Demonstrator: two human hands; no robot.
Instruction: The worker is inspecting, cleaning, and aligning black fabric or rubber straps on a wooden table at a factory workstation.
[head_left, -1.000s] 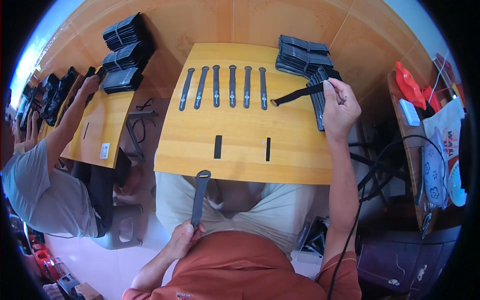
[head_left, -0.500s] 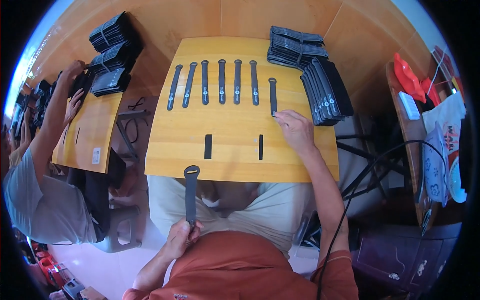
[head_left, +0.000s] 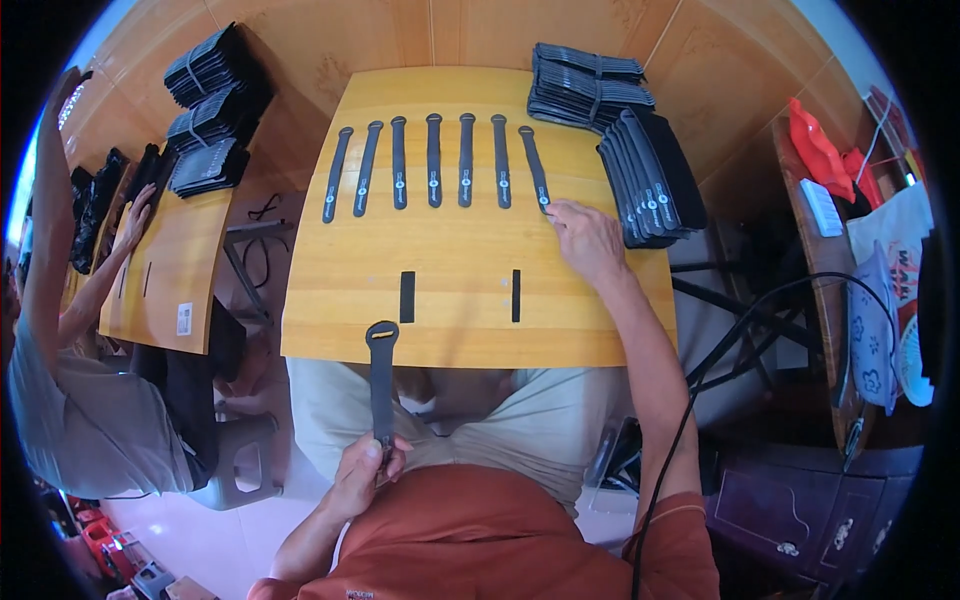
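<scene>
My left hand (head_left: 362, 476), closed low over my lap, grips the lower end of a dark grey hook-and-loop strap (head_left: 382, 390); its slotted, rounded head points up by the table's front edge. I cannot tell if more than one strap is in that hand. On the wooden table (head_left: 460, 340), my right hand (head_left: 592, 243) pinches the printed lower end of the rightmost strap (head_left: 535, 165), which lies slanted with its head toward the upper left. Left of it, several like straps (head_left: 434, 165) lie side by side in a row, heads away from me.
Two black strips (head_left: 407, 297) sit near the table's front. A fanned stack of straps (head_left: 640, 180) and banded bundles (head_left: 590, 90) occupy the right back. At left, a co-worker's hand (head_left: 140, 212) is at another table with bundles (head_left: 205, 130). A black cable (head_left: 690, 400) hangs by my right arm.
My right hand has shifted the rightmost strap up and left, level with the row, its head now tilting left. The left hand stays put. The co-worker's far arm has risen.
</scene>
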